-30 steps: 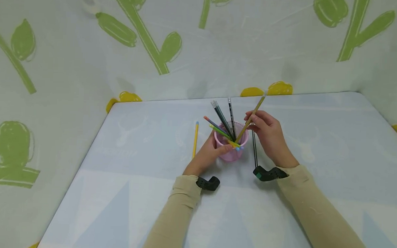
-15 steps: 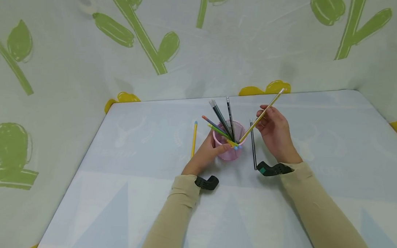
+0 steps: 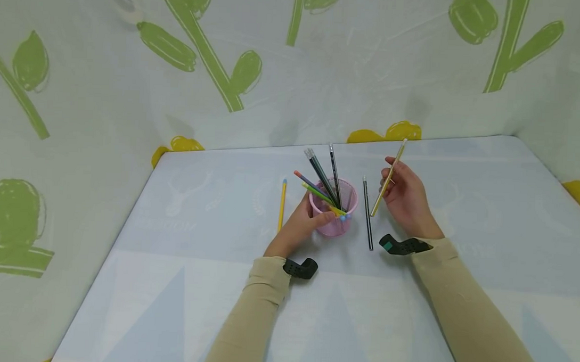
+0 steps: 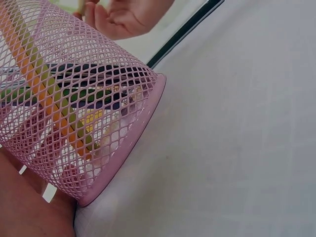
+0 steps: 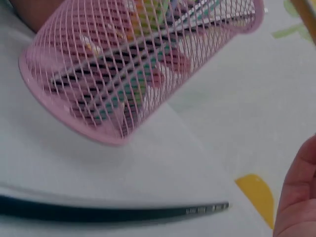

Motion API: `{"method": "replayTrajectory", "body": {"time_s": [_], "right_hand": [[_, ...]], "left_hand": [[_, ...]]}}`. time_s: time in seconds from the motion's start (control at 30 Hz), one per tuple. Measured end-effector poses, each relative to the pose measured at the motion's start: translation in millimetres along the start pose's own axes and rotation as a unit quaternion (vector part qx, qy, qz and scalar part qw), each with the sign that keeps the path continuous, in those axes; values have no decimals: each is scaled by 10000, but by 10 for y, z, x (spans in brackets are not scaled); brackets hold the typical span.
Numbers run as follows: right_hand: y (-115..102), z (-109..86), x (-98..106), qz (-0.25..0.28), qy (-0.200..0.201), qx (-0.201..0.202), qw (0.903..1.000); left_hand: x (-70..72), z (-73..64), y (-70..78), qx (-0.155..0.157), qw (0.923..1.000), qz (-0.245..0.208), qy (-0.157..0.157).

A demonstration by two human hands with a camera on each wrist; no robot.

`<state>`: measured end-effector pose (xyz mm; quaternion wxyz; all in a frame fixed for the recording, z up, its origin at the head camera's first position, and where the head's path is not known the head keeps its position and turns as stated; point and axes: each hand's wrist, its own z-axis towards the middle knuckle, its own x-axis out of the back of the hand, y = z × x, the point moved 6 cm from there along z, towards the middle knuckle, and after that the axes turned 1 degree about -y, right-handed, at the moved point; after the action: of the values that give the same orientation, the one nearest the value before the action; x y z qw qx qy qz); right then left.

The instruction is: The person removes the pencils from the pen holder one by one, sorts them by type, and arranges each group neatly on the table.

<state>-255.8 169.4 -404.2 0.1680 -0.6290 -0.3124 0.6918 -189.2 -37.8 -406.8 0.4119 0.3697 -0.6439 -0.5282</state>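
A pink mesh pencil cup (image 3: 333, 229) stands on the table with several pencils in it, some dark with eraser ends, others bright. My left hand (image 3: 299, 225) grips the cup from its left side, thumb across the front near the rim. To the right of the cup, my right hand (image 3: 406, 198) pinches a gold pencil (image 3: 388, 178), white eraser end up, its lower tip apart from the cup. Between cup and right hand lies a dark pencil (image 3: 368, 215) on the table. Through the mesh in the left wrist view, an orange pencil (image 4: 47, 101) slants inside the cup.
A yellow pencil (image 3: 282, 204) with a blue end lies left of the cup, partly behind the left hand. The pale table (image 3: 209, 295) meets a wall (image 3: 361, 71) printed with green plants at its far edge. Each wrist wears a black camera mount (image 3: 300, 268).
My right hand has drawn the gold pencil out of the cup and moved it right, and the pencil now stands steeper. The left hand keeps its hold on the cup.
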Motion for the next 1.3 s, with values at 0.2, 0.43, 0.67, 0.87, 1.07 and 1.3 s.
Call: {"method": "replayTrajectory", "body": {"time_s": [0.2,0.43,0.67,0.87,1.07,1.3], "right_hand": [[0,0,82,-636,63,-296,9975],[39,16,173,-1648,129,-794,9830],[71,18,249,-2424,206,-1073,9640],[55,5,291,-4437,188,-991,8905],[79,23,307,-5407,184,-1137,8333],[109,78,285,-6449,126,-1117,7559]], "left_hand": [[-7,20,-8,-110,9999,-18,-14],[-1,7,12,-133,9999,22,4],[1,22,-23,-86,10000,28,17],[16,127,-207,-101,9999,51,47],[20,143,-247,-45,9999,90,92],[10,109,-183,14,10000,26,68]]}}
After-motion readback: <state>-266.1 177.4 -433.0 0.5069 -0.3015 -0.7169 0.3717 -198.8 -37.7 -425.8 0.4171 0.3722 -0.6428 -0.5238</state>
